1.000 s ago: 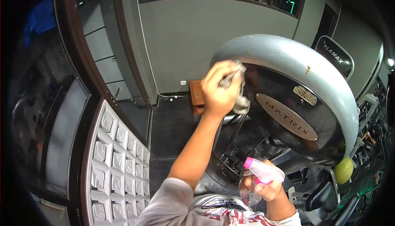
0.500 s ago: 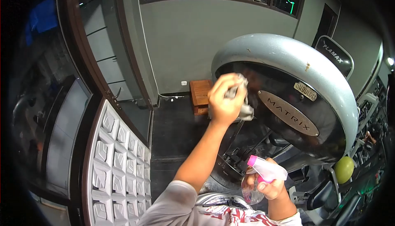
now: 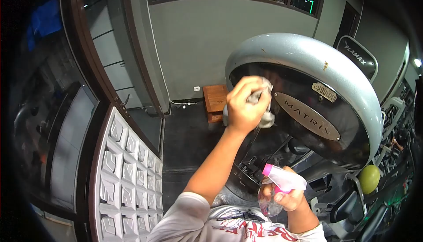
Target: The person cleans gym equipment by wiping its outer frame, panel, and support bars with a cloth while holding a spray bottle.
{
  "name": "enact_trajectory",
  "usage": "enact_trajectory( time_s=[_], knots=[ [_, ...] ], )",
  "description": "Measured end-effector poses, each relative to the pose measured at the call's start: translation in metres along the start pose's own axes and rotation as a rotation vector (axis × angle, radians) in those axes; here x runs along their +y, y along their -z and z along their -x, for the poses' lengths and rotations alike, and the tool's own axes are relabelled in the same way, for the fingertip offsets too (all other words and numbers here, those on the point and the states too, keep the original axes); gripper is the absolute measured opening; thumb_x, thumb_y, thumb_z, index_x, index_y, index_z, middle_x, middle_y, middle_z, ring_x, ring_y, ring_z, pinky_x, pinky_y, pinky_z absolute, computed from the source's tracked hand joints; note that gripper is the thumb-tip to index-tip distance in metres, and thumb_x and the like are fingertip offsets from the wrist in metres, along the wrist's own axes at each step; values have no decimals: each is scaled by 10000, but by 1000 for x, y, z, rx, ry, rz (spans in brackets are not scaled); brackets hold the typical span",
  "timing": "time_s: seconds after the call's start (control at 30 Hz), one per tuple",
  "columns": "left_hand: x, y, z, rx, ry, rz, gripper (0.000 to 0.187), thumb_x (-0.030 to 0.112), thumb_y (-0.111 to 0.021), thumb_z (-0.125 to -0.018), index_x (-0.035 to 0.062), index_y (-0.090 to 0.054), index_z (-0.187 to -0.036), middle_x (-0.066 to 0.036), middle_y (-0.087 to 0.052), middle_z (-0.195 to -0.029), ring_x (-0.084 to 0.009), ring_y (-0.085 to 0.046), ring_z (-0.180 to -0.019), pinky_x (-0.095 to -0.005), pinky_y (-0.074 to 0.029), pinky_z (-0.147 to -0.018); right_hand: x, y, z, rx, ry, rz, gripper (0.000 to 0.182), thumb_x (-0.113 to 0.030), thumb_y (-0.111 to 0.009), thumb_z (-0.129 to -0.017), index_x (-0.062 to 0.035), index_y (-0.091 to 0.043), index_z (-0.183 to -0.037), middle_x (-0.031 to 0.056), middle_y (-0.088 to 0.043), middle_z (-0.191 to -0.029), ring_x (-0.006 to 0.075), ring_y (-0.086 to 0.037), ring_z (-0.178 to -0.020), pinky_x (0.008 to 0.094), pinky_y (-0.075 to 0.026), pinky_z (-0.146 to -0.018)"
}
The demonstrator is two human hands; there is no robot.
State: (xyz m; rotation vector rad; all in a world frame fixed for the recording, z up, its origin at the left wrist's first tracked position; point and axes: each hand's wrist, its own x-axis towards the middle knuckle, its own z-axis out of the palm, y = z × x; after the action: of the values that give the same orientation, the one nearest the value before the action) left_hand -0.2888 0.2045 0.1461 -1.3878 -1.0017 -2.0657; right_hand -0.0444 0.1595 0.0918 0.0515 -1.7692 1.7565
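My left hand (image 3: 244, 105) is raised and clenched around a grey cloth (image 3: 264, 118), pressing it against the dark glossy panel (image 3: 304, 110) of a gym machine labelled MATRIX. A silver-grey curved shroud (image 3: 308, 57) arches over that panel. Lower down, my right hand (image 3: 286, 198) grips a clear spray bottle (image 3: 282, 182) with a pink and white trigger head, held near my chest and pointing left. The cloth sits at the panel's left edge, just left of the MATRIX nameplate.
A white quilted wall panel (image 3: 128, 171) and dark-framed glass door (image 3: 101, 66) stand at the left. A wooden box (image 3: 215, 101) sits on the dark floor by the grey wall. A yellow-green ball (image 3: 368, 178) and more gym equipment crowd the right.
My left hand with the cloth has slid down and a little right across the dark panel, from the top rim toward the nameplate. The spray bottle has barely moved.
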Motion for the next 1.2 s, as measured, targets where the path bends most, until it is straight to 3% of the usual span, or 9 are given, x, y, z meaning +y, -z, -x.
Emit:
enact_trajectory(
  time_s=[0.13,0.37,0.57,0.63,0.73,0.87,0.93,1.1,1.2],
  knots=[
    [19,-9,-53,-55,16,41,137,-77,-721,-775,-15,-694,-895,-119,-712,-903,-205,-703,-837,-315,-554,-760,-2,1,2,-28,13,72,369,-181,-755,-882,80,-553,-1048,113,-683,-771,163,-639,-656,297,-512,-625],
    [-13,8,62,14,225,27,128,-55,-739,-774,-28,-687,-888,-131,-713,-937,-203,-704,-864,-309,-554,-793,-3,1,6,51,-34,43,336,-158,-751,-869,72,-564,-1028,100,-685,-765,137,-624,-642,288,-507,-616],
    [6,-11,-35,62,-55,27,134,-63,-736,-778,-20,-691,-897,-132,-718,-943,-213,-709,-843,-313,-557,-779,1,10,14,36,-40,90,344,-152,-757,-852,72,-561,-1026,111,-688,-768,139,-628,-649,284,-508,-620],
    [16,-12,-56,-14,6,44,131,-80,-726,-784,-23,-687,-896,-120,-721,-929,-204,-708,-848,-300,-553,-782,2,12,14,48,-21,78,343,-145,-757,-850,74,-561,-1026,118,-692,-774,144,-638,-656,282,-511,-616],
    [8,-5,-26,16,35,43,138,-92,-713,-790,-19,-674,-900,-111,-709,-927,-176,-692,-845,-299,-547,-786,0,12,12,48,-36,17,351,-145,-762,-854,80,-564,-1037,129,-693,-790,153,-651,-670,288,-526,-625],
    [-15,2,75,-11,156,24,125,-27,-755,-785,-13,-663,-868,-116,-696,-922,-175,-680,-833,-297,-539,-779,-2,13,17,70,-66,22,358,-145,-765,-856,81,-570,-1054,121,-692,-790,151,-652,-675,291,-526,-623],
    [-13,-1,80,32,165,34,115,-7,-755,-796,-3,-663,-864,-127,-694,-919,-179,-678,-821,-302,-539,-762,-7,16,14,25,-64,84,361,-155,-769,-860,78,-565,-1045,116,-689,-782,150,-642,-650,292,-522,-612],
    [-7,-11,-10,66,-100,8,120,-51,-724,-785,-9,-659,-876,-121,-690,-929,-172,-661,-789,-294,-534,-743,-11,21,16,55,36,16,350,-131,-773,-856,77,-559,-1038,111,-688,-772,144,-640,-617,278,-513,-574],
    [3,-13,-34,20,-2,56,151,-108,-698,-768,-29,-663,-892,-111,-695,-939,-160,-663,-831,-289,-539,-761,-8,27,20,63,4,-7,344,-133,-775,-860,73,-559,-1032,106,-690,-774,146,-649,-627,281,-522,-589]
  ],
)
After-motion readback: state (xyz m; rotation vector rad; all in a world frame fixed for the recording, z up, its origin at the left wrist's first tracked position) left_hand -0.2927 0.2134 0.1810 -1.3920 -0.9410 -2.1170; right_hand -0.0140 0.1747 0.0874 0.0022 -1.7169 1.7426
